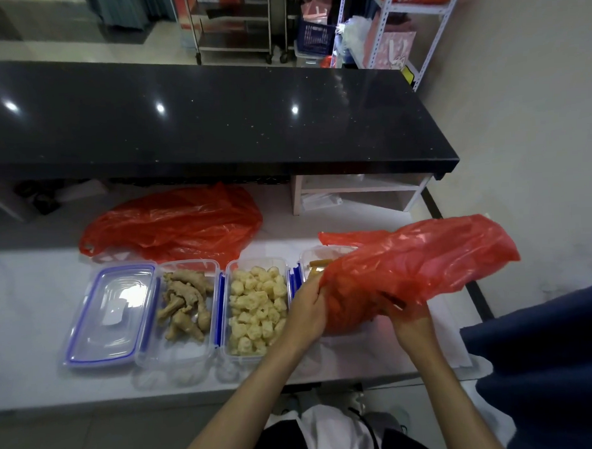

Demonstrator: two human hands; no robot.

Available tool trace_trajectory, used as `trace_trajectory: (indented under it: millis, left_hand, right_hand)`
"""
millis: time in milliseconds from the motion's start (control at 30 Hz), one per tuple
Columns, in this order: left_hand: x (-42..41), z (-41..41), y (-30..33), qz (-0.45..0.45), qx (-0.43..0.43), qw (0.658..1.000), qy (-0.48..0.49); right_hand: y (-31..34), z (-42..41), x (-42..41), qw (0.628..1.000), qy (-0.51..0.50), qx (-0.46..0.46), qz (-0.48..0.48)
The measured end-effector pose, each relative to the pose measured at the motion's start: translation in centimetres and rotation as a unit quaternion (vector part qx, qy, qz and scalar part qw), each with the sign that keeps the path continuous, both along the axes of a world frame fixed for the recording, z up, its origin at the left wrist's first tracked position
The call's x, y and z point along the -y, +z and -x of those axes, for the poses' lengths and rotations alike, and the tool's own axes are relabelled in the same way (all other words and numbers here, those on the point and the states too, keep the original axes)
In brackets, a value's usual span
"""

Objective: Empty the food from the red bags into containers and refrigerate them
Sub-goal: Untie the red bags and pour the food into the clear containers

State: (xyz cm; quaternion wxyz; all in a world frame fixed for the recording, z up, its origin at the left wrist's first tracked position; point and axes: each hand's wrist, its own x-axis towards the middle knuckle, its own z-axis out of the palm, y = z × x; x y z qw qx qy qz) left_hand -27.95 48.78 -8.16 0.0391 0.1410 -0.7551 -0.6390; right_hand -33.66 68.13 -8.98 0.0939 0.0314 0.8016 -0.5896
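Both my hands hold a red plastic bag (420, 263) over the right end of the white counter. My left hand (307, 311) grips the bag's left edge and my right hand (408, 317) grips its lower part. Under the bag stands a clear container (314, 259) with brown sticks of food showing at its far end; most of it is hidden. Left of it stand a container of pale puffed cubes (257, 306) and a container of tan chicken feet (185, 305). A second red bag (173, 223) lies crumpled behind them.
A clear lid with a blue seal (109, 311) lies at the left end of the row. A raised black stone ledge (217, 126) runs along the back of the white counter (32, 300). A dark blue cloth (544, 360) is at the right.
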Motion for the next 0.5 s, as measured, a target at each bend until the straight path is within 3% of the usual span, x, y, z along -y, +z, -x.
trace_trajectory:
  millis: [333, 500]
  left_hand:
    - [1.4, 0.5, 0.7, 0.041, -0.007, 0.997, 0.065]
    - [1.8, 0.0, 1.2, 0.053, 0.016, 0.998, -0.032]
  right_hand:
    - [3.7, 0.7, 2.3, 0.995, 0.004, -0.082, 0.049]
    - [3.4, 1.1, 3.5, 0.996, -0.014, -0.046, 0.077]
